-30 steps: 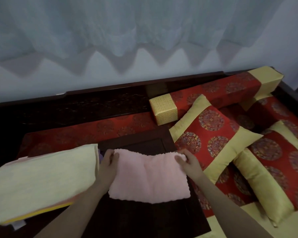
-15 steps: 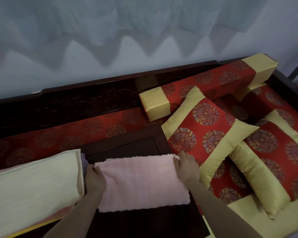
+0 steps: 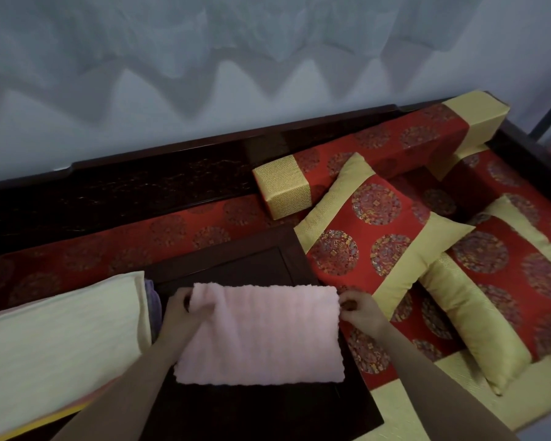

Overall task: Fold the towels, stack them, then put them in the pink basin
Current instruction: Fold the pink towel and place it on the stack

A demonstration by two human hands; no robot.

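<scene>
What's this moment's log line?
step: fold pink towel | left hand: grips far-left corner | right hand: pinches far-right corner | towel on dark table | yellow towel left

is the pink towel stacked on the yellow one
No, the pink towel lies on the dark table, beside the yellow towel and not on it.

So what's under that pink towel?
A dark table shows around the pink towel, so the towel seems to lie on it. Whatever sits directly beneath is covered. The left hand and right hand pinch its far corners.
</scene>
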